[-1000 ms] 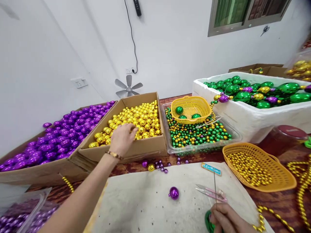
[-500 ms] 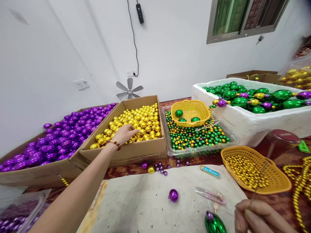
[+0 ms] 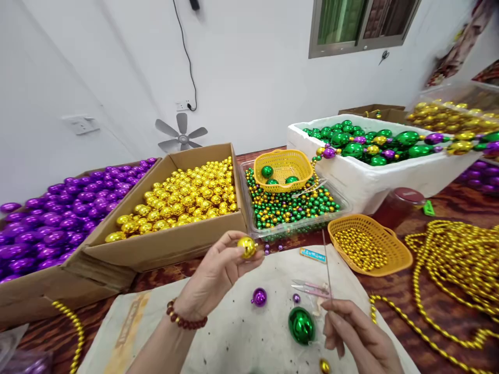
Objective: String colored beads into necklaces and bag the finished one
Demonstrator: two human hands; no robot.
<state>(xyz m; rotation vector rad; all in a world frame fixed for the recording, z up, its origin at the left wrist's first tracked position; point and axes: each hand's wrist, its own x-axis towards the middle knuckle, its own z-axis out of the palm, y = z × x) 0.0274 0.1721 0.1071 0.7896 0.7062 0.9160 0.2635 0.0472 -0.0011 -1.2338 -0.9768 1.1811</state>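
Between the thumb and fingers of my left hand (image 3: 218,275) is a shiny gold ball bead (image 3: 247,248), held above the pale cloth (image 3: 218,332). My right hand (image 3: 356,332) pinches a long thin needle (image 3: 326,265) that points upward. Just left of my right hand a large green bead (image 3: 301,325) lies on the cloth, with a small purple bead (image 3: 297,298) above it. A purple ball bead (image 3: 259,297) sits apart, further left. Pink-handled snips (image 3: 310,288) lie behind the green bead. Part of a gold bead (image 3: 324,365) shows at the bottom edge.
Boxes of purple beads (image 3: 54,228) and gold beads (image 3: 183,195) stand at the left. A clear tray (image 3: 296,227) bears a yellow basket (image 3: 283,169). At the right are an orange basket (image 3: 397,259), gold bead strings (image 3: 460,259), a jar (image 3: 407,200) and a white foam box (image 3: 374,182).
My left hand has come out of the gold bead box with a gold ball bead and moved right over the cloth. My right hand's needle now points up in clear view. The view has shifted right.
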